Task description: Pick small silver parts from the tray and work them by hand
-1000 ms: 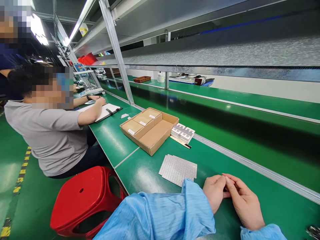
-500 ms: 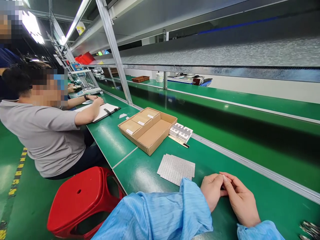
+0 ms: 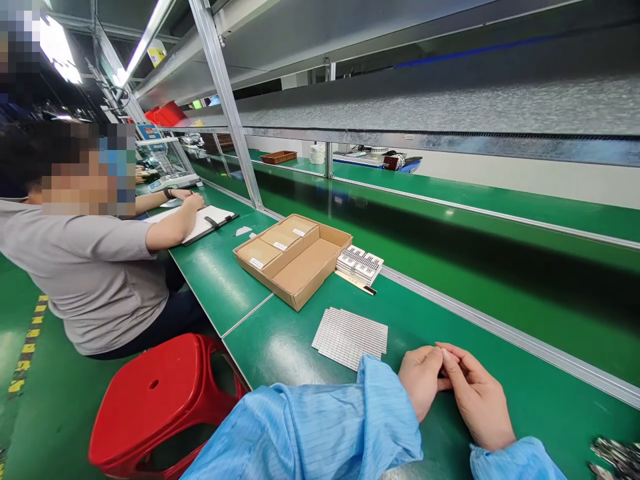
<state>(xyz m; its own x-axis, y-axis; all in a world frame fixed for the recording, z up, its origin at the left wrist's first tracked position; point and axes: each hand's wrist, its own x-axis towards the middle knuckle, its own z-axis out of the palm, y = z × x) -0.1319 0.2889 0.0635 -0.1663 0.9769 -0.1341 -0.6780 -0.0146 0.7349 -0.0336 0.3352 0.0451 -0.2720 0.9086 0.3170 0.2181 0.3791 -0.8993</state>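
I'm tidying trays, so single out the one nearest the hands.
The cardboard tray, just past the gridded array from the left hand; it holds three labelled boxes. The brown tray sits much farther back.

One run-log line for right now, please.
left hand: touching right hand; held item: hidden, if any; gridded gray panel: on green table, near left sleeve; cardboard tray: beyond panel

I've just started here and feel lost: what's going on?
Over the green bench, a person's left grip and right grip meet at the fingertips; I cannot tell what, if anything, is between them. A pale gridded array lies by the left sleeve, an open cardboard tray beyond it. Metal pieces lie at the picture's right edge. Nearby, a co-worker sits at a notebook.
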